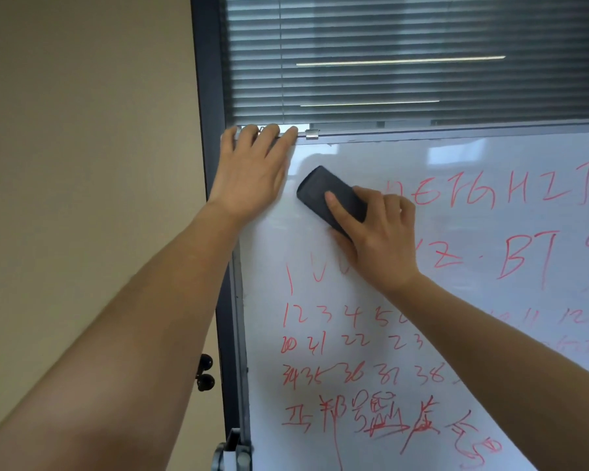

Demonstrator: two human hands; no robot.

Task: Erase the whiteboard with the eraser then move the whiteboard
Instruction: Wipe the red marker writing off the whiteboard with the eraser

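The whiteboard (456,294) fills the right half of the view and carries red letters, numbers and characters. Its upper left patch is wiped white. My left hand (254,168) grips the board's top left corner, fingers hooked over the top frame. My right hand (378,239) presses a dark grey eraser (327,195) flat against the board, just right of my left hand, with the thumb lying across the eraser's back. The eraser sits at the left end of the top row of letters.
A beige wall (82,164) lies to the left. Behind the board stands a dark-framed window with closed blinds (405,62). Two black knobs (204,372) stick out from the board's stand at the left edge, above a grey bracket (232,450).
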